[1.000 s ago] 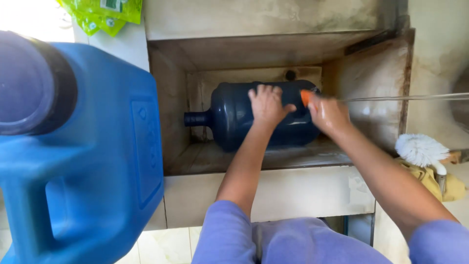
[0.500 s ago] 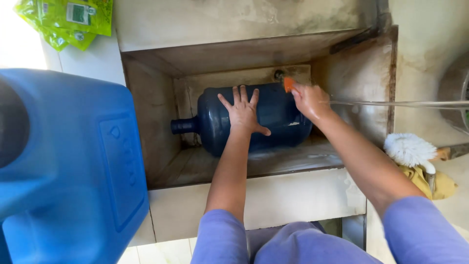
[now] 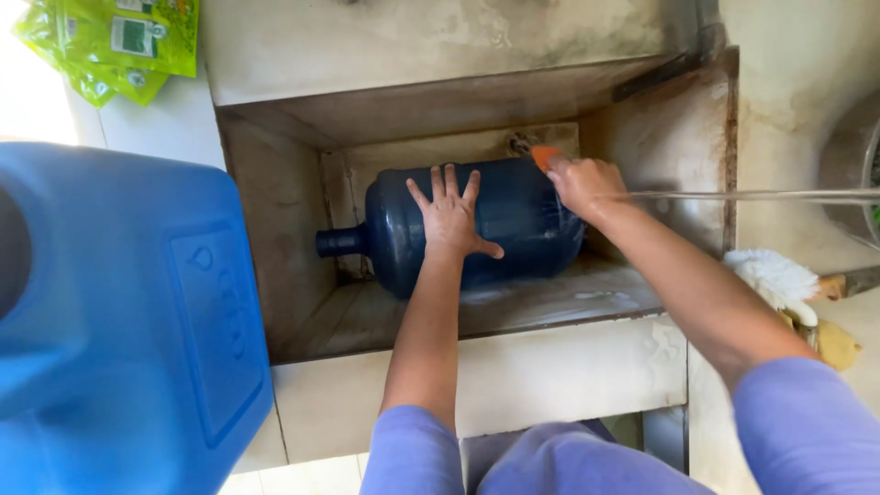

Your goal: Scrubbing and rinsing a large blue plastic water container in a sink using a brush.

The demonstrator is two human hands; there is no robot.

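Plastic fills my left: a big bright-blue jerrycan point(image 3: 119, 321) stands close to me, and green packets point(image 3: 115, 41) lie beyond it on the pale ledge. Next comes the stained concrete sink basin point(image 3: 302, 275), where a dark blue water-cooler bottle point(image 3: 513, 215) lies on its side, its neck pointing left. My left hand point(image 3: 451, 215) presses flat on the bottle's side, fingers spread wide, gripping nothing. My right hand point(image 3: 585, 181) is closed around an orange-tipped thing point(image 3: 544, 156) at the bottle's base end; what it is I cannot tell. Further right, a white fluffy brush point(image 3: 775, 275) rests on the bench, near a yellow cloth point(image 3: 836, 344).
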